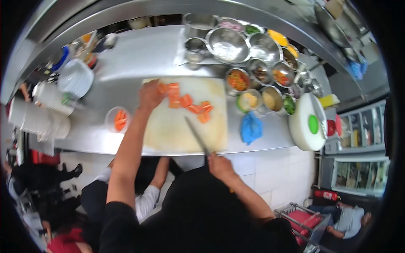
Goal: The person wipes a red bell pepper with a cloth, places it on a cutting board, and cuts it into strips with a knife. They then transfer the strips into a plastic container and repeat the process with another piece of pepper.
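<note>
My right hand [221,167] is closed around the handle of a kitchen knife [196,135]. Its blade points up and left over the lower part of a pale cutting board [168,130]. At the board's upper left corner, my left hand [151,97] has its fingertips on an orange chunk [162,87]. Several more orange chunks [186,100], of a kind I cannot make out for sure, lie in a loose row from there toward the right. Left of the board stands a clear plastic cup [108,122] holding orange strips [120,120].
Metal bowls [228,45] and small containers of chopped food [237,80] crowd the right rear. A crumpled blue cloth or glove [251,127] and a white tub [303,126] sit at right. Stacked white containers [40,118] stand left. Other people are beyond the counter edge [101,150].
</note>
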Available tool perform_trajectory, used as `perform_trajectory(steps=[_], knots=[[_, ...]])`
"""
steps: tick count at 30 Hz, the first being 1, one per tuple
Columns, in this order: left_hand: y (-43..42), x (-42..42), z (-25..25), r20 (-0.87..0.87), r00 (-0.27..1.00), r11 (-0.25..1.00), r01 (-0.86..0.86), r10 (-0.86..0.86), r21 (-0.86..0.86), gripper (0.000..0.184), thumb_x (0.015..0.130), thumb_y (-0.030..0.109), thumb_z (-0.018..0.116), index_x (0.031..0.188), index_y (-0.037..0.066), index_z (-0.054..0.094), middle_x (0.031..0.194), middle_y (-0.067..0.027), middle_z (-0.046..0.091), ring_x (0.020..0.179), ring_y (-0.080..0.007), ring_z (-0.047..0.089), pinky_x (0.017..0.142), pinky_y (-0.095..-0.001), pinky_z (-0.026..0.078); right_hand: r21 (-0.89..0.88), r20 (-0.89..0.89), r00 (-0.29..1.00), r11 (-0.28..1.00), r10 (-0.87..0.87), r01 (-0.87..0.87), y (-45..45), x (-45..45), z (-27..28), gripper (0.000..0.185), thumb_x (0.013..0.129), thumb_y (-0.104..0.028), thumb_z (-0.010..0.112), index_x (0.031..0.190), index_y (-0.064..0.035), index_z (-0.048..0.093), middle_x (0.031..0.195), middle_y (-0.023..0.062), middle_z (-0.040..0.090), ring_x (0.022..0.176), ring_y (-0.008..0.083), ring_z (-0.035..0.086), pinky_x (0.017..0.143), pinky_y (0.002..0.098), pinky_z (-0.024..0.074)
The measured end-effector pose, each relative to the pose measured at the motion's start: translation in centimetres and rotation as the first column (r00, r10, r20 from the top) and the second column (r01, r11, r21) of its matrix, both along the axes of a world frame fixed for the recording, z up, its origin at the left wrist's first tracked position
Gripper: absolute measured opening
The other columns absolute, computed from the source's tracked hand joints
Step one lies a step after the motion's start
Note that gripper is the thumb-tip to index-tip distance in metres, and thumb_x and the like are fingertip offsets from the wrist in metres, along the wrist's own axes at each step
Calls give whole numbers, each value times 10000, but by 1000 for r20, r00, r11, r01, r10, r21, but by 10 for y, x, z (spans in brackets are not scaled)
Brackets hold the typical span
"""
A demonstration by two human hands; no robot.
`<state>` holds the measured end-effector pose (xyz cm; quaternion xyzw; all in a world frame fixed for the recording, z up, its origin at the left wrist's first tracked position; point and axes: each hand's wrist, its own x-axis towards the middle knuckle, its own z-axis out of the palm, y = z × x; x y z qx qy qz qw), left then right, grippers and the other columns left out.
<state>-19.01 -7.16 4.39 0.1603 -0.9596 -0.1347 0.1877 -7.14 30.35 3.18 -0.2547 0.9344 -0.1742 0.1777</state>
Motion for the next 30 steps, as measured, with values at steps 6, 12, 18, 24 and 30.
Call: perform_trajectory(steps=[6,12,18,24,30], knots=[[-4,-9,-28,-9,1000,986,15,-14,168,500,754,242,759,1215,100,629,1102,-68,646,1027,-258,583,944,-528,344,14,44,999,1000,-7,6,-4,-4,24,234,955,-242,481,964,-14,532,609,236,603,588,430,623,561,546,506],[38,20,-7,-589,772,860,114,238,497,465,760,119,739,1203,47,620,1089,-127,637,1005,-288,596,958,-420,413,7,92,995,999,42,-43,4,-11,11,243,964,-234,494,984,6,526,584,245,584,559,445,600,538,544,488],[107,96,-17,-398,839,785,-54,371,617,538,699,40,730,1214,-12,587,1101,-178,635,951,-311,601,872,-398,474,38,132,990,998,41,-46,-2,-20,23,270,975,-232,488,950,36,513,612,266,584,588,467,590,543,543,467],[123,121,-29,-201,959,879,-87,202,468,601,664,2,733,1242,5,566,1181,-167,616,1072,-357,555,885,-420,446,-1,31,993,994,112,-112,1,-26,20,294,956,-254,528,1001,36,551,589,247,589,551,437,600,505,527,486],[108,143,-7,-147,989,916,50,9,399,510,701,-45,691,1197,31,604,1281,-207,544,1135,-397,516,972,-435,408,60,-54,988,988,146,-143,1,-24,23,197,935,-242,529,960,-48,556,616,234,605,560,421,613,526,527,506]])
